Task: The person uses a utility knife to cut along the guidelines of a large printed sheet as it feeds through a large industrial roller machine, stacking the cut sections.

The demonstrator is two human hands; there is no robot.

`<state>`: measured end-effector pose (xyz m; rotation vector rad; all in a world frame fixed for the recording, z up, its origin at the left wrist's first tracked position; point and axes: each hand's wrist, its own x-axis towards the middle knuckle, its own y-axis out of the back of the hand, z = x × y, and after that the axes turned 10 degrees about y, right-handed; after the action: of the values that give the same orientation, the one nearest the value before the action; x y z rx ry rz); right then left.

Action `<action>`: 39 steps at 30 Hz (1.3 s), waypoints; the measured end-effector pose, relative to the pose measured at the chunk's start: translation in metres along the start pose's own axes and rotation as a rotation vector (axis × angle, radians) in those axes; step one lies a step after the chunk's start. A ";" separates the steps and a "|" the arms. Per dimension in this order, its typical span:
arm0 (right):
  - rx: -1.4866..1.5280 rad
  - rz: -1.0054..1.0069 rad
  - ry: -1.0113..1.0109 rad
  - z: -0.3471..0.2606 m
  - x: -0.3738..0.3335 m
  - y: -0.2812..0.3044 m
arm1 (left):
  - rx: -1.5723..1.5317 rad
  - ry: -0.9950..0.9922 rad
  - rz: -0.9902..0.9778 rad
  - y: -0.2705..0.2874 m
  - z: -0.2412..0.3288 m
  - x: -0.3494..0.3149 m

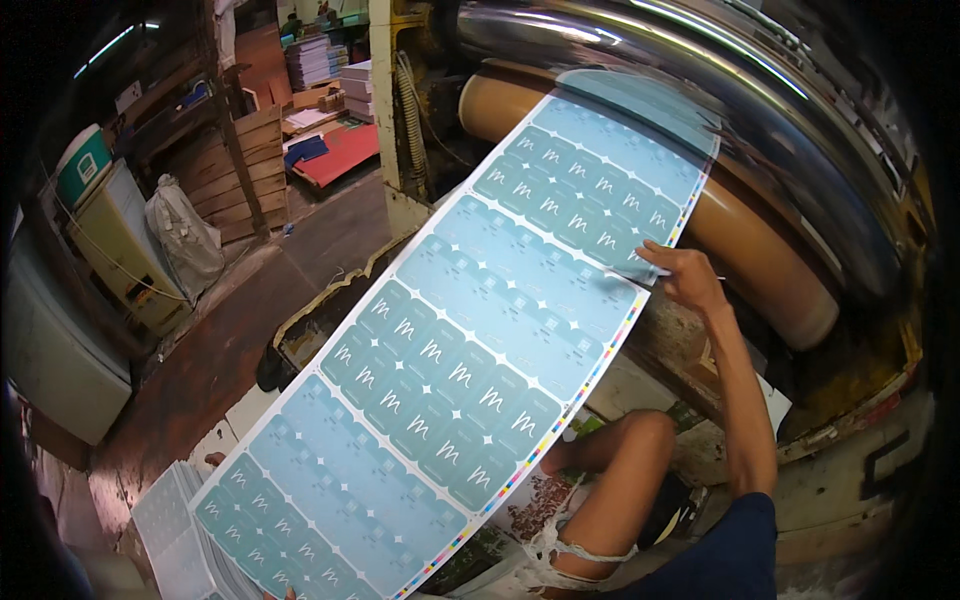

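A long run of blue-green printed sheet (500,262) slopes from the rollers down toward my lap. At its right edge, near a step where two sheets meet, my right hand (690,278) is closed with the index finger forward. A thin, pale, blade-like tool seems to be in it, mostly hidden by the fingers. Of my left hand (290,593) only a fingertip shows, on the sheet at the lower picture edge; the rest is hidden. Under the sheet's lower left side lies a stack of similar printed sheets (180,520).
A shiny metal roller (640,40) and a brown roller (765,240) span the upper right. My bent bare knee (640,440) is below the right forearm. Left are a cabinet (125,245), a grey-white sack (183,235) and a wooden crate wall (255,165); paper stacks (315,60) stand behind.
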<state>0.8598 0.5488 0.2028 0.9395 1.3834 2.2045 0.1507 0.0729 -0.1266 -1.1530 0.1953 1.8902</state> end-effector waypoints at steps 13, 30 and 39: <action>0.579 0.097 -0.503 -0.060 0.044 0.014 | 0.301 -0.349 0.259 0.008 0.110 -0.059; 0.743 0.075 -0.512 -0.133 0.079 0.047 | 0.604 -0.355 0.584 -0.049 0.105 0.109; 0.598 -0.096 -0.417 -0.140 0.077 0.100 | 1.480 0.085 0.815 -0.209 0.068 0.029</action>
<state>0.7101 0.4612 0.2774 1.3939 1.8456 1.4169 0.2592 0.2510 -0.0501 -0.0471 1.9328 1.5663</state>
